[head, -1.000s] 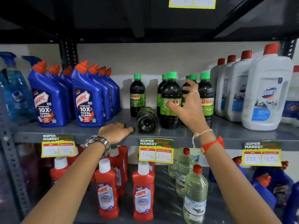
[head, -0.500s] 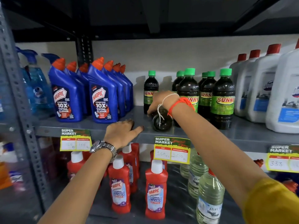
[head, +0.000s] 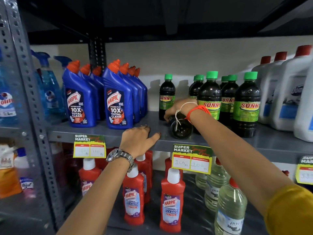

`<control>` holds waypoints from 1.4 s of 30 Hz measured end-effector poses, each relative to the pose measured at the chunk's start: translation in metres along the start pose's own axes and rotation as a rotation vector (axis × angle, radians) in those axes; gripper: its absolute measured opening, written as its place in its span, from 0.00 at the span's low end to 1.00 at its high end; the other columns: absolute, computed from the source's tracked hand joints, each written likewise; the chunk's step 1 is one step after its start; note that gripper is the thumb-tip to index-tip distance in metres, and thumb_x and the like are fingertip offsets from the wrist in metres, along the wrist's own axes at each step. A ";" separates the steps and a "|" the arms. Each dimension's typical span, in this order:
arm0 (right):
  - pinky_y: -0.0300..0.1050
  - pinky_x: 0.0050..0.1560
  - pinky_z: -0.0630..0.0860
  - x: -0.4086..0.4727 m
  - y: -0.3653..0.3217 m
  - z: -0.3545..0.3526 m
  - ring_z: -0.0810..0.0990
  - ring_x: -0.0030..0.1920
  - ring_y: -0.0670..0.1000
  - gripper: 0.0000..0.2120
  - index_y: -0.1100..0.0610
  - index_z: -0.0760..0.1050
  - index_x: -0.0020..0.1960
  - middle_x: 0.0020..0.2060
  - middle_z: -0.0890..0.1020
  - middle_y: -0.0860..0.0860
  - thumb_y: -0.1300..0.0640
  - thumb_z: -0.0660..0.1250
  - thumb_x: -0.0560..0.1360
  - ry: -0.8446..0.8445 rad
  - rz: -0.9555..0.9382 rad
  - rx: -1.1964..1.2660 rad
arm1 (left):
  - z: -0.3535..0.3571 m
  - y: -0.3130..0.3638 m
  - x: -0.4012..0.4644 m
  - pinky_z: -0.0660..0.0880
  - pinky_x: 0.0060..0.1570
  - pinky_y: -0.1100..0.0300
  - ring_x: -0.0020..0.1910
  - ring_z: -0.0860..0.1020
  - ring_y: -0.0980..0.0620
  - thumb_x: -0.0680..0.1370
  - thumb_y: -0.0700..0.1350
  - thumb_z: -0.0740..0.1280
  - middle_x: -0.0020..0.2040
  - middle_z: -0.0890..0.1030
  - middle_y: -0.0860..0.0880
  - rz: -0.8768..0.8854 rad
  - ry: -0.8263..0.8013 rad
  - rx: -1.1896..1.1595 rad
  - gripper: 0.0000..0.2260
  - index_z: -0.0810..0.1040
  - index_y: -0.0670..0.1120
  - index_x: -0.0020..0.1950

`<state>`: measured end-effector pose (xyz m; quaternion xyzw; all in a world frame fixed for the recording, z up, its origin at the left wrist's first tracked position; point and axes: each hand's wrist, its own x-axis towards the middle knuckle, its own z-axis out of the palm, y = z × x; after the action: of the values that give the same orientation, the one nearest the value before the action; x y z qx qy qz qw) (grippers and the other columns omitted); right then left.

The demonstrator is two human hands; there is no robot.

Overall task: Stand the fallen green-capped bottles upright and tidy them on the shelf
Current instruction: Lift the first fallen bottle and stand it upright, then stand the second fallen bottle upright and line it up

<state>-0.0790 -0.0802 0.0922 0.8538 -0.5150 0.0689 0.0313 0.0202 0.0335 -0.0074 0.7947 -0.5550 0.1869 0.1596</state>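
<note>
Your right hand is wrapping its fingers over the fallen bottle, apparently gripping it; the far side is hidden. Your left hand is resting flat and empty on the shelf edge. Lifting carelessly is risking a knock to the upright bottles just beside, toppling them. The metal shelf is looking slick, with little room between rows.
</note>
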 end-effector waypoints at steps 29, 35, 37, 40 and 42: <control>0.52 0.64 0.71 -0.013 0.004 0.041 0.71 0.65 0.62 0.56 0.65 0.52 0.71 0.63 0.72 0.64 0.41 0.78 0.58 0.652 -0.193 0.801 | 0.003 -0.002 -0.001 0.68 0.45 0.56 0.59 0.76 0.48 0.74 0.64 0.48 0.66 0.76 0.48 0.001 0.010 0.003 0.30 0.74 0.46 0.64; 0.46 0.63 0.69 -0.007 0.013 0.031 0.72 0.66 0.59 0.53 0.67 0.50 0.73 0.63 0.74 0.61 0.52 0.79 0.62 0.439 -0.136 0.957 | 0.003 -0.001 -0.001 0.67 0.45 0.57 0.60 0.75 0.48 0.75 0.63 0.49 0.67 0.75 0.48 0.005 0.006 -0.002 0.29 0.74 0.46 0.64; 0.44 0.63 0.69 0.000 0.019 0.028 0.73 0.65 0.56 0.45 0.64 0.54 0.71 0.62 0.74 0.58 0.58 0.78 0.64 0.269 -0.146 1.104 | 0.003 -0.001 -0.001 0.66 0.45 0.57 0.62 0.74 0.48 0.76 0.62 0.49 0.68 0.74 0.48 0.007 0.009 -0.006 0.28 0.73 0.46 0.65; 0.50 0.60 0.76 0.005 0.024 0.028 0.78 0.59 0.56 0.35 0.62 0.58 0.68 0.59 0.77 0.58 0.65 0.73 0.68 0.076 -0.213 1.255 | 0.002 -0.001 0.000 0.67 0.46 0.57 0.61 0.75 0.49 0.76 0.62 0.50 0.68 0.74 0.49 0.006 0.016 -0.009 0.28 0.74 0.46 0.64; 0.50 0.58 0.76 0.005 0.024 0.028 0.78 0.57 0.55 0.35 0.62 0.58 0.68 0.57 0.78 0.57 0.64 0.73 0.68 0.027 -0.240 1.264 | 0.003 -0.001 0.000 0.68 0.47 0.57 0.62 0.74 0.49 0.76 0.62 0.50 0.69 0.73 0.49 0.005 0.010 -0.009 0.28 0.73 0.46 0.65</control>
<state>-0.0955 -0.0997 0.0653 0.7585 -0.2753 0.3657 -0.4638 0.0216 0.0326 -0.0099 0.7917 -0.5568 0.1889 0.1654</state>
